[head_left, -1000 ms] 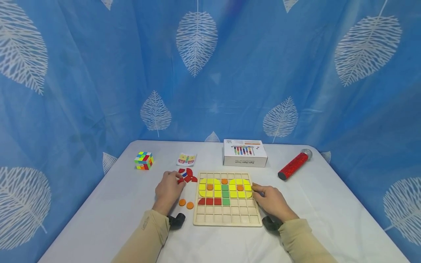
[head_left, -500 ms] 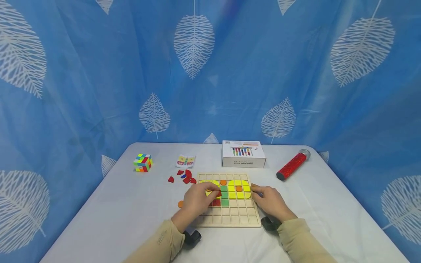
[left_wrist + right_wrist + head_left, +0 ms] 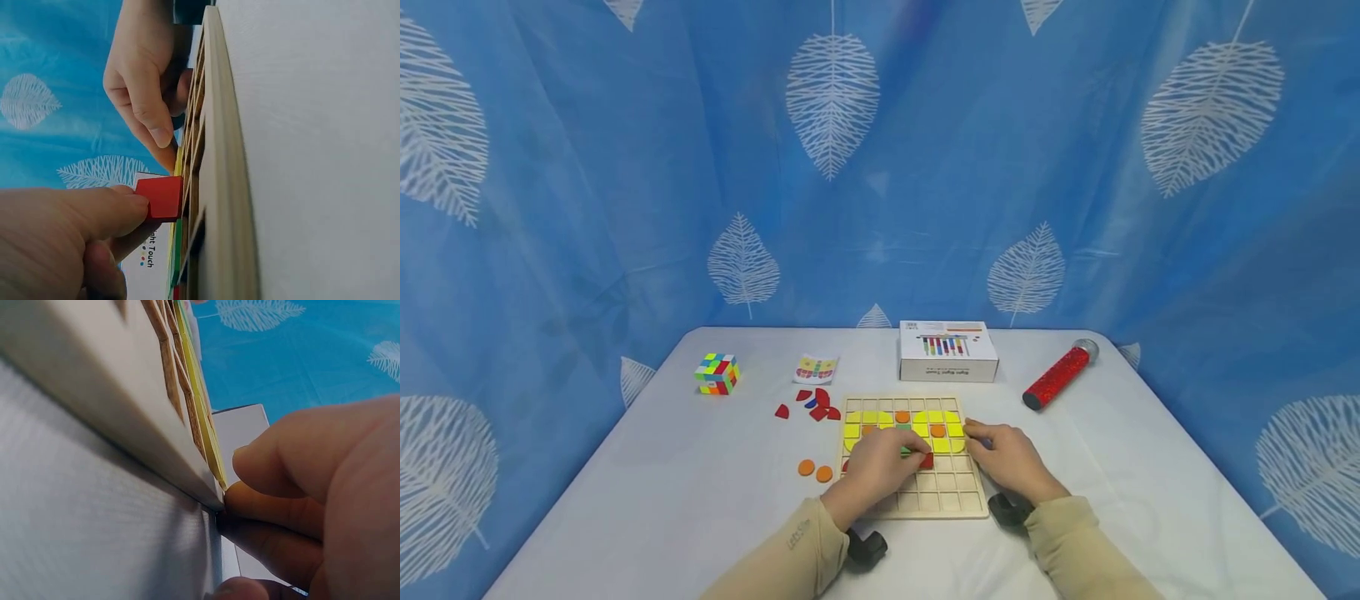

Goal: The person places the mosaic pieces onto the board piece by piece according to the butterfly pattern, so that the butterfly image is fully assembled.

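Note:
My left hand [image 3: 880, 462] pinches a red square tile [image 3: 164, 197] between thumb and fingers. The tile stands on edge in the left wrist view, with its lower edge right at the grid of the wooden board [image 3: 951, 502]. Yellow tiles [image 3: 955, 419], orange discs [image 3: 902, 417] and green tiles fill cells in the board's upper half. My left hand covers much of the red row and one yellow group. At the board's right side, my right hand [image 3: 1011, 458] touches the edge with its bent fingertips, thumb lifted just off it [image 3: 240, 461].
Left of the board lie loose red pieces [image 3: 822, 398], a small blue piece [image 3: 810, 403] and two orange discs [image 3: 806, 467]. Behind are a pattern card [image 3: 816, 369], a puzzle cube [image 3: 718, 374] and a white box [image 3: 949, 367]. A red tube [image 3: 1058, 377] lies at right.
From the loose red pieces, my left hand has come right over the board with a red square tile, then further right along the grid. My right hand stays at the board's edge.

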Action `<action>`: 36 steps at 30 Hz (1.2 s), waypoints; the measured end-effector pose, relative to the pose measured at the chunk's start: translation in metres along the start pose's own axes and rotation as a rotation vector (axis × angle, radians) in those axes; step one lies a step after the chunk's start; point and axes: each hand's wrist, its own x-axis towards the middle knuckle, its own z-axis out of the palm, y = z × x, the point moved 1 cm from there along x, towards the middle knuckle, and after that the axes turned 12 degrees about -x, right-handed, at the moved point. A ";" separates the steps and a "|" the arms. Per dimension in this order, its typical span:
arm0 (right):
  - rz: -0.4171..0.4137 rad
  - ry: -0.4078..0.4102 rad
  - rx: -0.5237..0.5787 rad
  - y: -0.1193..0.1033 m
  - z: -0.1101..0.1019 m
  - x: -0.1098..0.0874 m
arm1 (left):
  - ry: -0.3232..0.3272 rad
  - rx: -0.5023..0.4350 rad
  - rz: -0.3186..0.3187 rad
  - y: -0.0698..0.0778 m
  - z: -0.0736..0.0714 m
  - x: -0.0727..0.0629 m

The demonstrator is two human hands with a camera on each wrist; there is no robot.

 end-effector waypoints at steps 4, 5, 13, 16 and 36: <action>0.004 0.001 -0.005 -0.002 -0.001 0.002 | -0.010 -0.023 -0.015 -0.002 0.000 0.000; 0.010 -0.002 -0.004 -0.002 0.000 0.002 | -0.013 -0.023 -0.020 -0.002 0.000 0.000; 0.022 -0.015 0.000 0.001 0.003 -0.002 | -0.035 0.063 0.007 -0.006 0.004 -0.003; 0.016 -0.005 0.009 -0.001 0.003 -0.003 | -0.043 0.097 0.029 -0.008 0.005 -0.003; 0.035 -0.026 -0.011 0.002 0.004 0.002 | 0.312 -0.026 -0.261 -0.040 -0.046 0.008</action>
